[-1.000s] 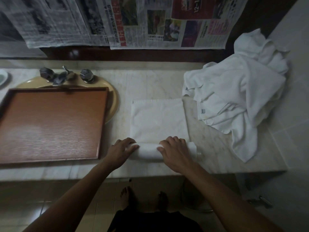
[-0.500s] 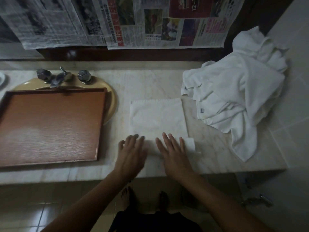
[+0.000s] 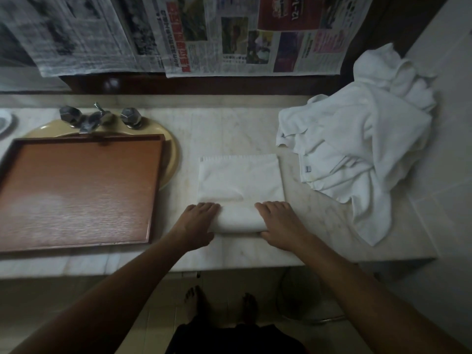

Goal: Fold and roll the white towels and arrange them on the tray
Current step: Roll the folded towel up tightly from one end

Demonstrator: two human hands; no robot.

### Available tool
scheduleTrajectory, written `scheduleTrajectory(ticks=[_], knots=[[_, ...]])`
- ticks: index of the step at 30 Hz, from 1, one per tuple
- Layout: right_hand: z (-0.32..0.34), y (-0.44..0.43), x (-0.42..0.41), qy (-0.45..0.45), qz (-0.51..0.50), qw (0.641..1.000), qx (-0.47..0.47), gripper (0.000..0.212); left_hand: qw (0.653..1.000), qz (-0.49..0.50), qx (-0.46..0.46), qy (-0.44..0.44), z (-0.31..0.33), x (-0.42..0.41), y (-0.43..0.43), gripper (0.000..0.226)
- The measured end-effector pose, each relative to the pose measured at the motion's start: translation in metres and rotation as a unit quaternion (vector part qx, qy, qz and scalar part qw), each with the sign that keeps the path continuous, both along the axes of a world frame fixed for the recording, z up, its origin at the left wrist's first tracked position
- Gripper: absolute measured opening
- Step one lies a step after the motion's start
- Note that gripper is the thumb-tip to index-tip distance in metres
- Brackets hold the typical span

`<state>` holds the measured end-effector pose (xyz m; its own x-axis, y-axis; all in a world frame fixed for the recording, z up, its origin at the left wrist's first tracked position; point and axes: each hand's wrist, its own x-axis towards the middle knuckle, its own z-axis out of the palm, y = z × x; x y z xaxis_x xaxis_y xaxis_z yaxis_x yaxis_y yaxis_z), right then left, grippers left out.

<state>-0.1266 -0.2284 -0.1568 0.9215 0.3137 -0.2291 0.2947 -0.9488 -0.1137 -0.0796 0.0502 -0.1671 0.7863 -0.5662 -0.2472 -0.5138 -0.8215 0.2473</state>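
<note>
Both hands have curled back over the roll since half a second ago, when they were lying flat with fingers spread on the towel; the roll is now thicker and sitting a little farther up the cloth.

A person is standing at a pale marble bench, looking down. The left hand point(image 3: 196, 223) is cupping the left end of the rolled part of a folded white towel point(image 3: 241, 178), fingers bent over the top and pressing down. The right hand point(image 3: 279, 224) is doing the same at the right end. The unrolled part of the towel is lying flat on the bench beyond the hands.

A wooden tray point(image 3: 76, 192) is sitting to the left, partly over a yellow sink point(image 3: 171, 146) with metal taps point(image 3: 97, 118), and is holding no towels. A heap of loose white towels point(image 3: 357, 149) is lying to the right, near the folded one.

Newspaper sheets point(image 3: 178, 34) are hanging along the wall behind.

Uneven pressure from the two hands would likely be skewing the roll into a cone. A loose grip could let it spring open.
</note>
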Motion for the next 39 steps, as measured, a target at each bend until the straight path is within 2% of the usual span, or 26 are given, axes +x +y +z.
scheduleTrajectory(ticks=[5, 9, 15, 18, 22, 25, 27, 29, 30, 34, 39], knots=[[0.007, -0.011, -0.04, 0.032, -0.018, 0.997, 0.063, 0.08, 0.998, -0.018, -0.052, -0.019, -0.002, -0.042, 0.018, 0.077], [0.002, -0.021, -0.06, 0.049, -0.001, 0.996, 0.081, 0.082, 0.994, 0.006, -0.099, 0.035, -0.001, -0.065, 0.033, 0.07], [0.011, -0.015, -0.056, 0.007, -0.012, 0.999, 0.041, 0.076, 0.978, 0.051, -0.173, 0.102, 0.009, -0.054, 0.034, 0.064], [0.016, 0.014, -0.061, -0.046, -0.006, 0.999, 0.028, 0.065, 0.975, 0.063, -0.177, 0.121, 0.012, -0.045, 0.031, 0.066], [-0.001, 0.05, -0.072, -0.065, -0.005, 0.997, 0.039, 0.068, 0.967, 0.086, -0.172, 0.166, 0.02, -0.036, 0.022, 0.073], [-0.009, 0.051, -0.071, -0.063, -0.011, 0.997, 0.037, 0.07, 0.949, 0.185, -0.195, 0.168, 0.024, -0.024, 0.016, 0.061], [-0.01, 0.05, -0.067, -0.06, -0.009, 0.997, 0.037, 0.069, 0.906, 0.321, -0.232, 0.147, 0.014, -0.008, 0.015, 0.045], [-0.009, 0.05, -0.065, -0.051, -0.008, 0.998, 0.039, 0.068, 0.865, 0.42, -0.23, 0.15, 0.006, 0.008, 0.01, 0.031], [-0.009, 0.05, -0.064, -0.046, -0.007, 0.998, 0.04, 0.068, 0.861, 0.434, -0.218, 0.151, 0.002, 0.014, 0.008, 0.029], [-0.004, 0.049, -0.054, -0.041, -0.013, 0.997, 0.058, 0.063, 0.881, 0.427, -0.16, 0.127, 0.002, 0.032, -0.007, 0.025], [0.001, 0.05, -0.049, -0.033, -0.015, 0.998, 0.06, 0.062, 0.879, 0.43, -0.175, 0.113, -0.004, 0.044, -0.008, 0.019]])
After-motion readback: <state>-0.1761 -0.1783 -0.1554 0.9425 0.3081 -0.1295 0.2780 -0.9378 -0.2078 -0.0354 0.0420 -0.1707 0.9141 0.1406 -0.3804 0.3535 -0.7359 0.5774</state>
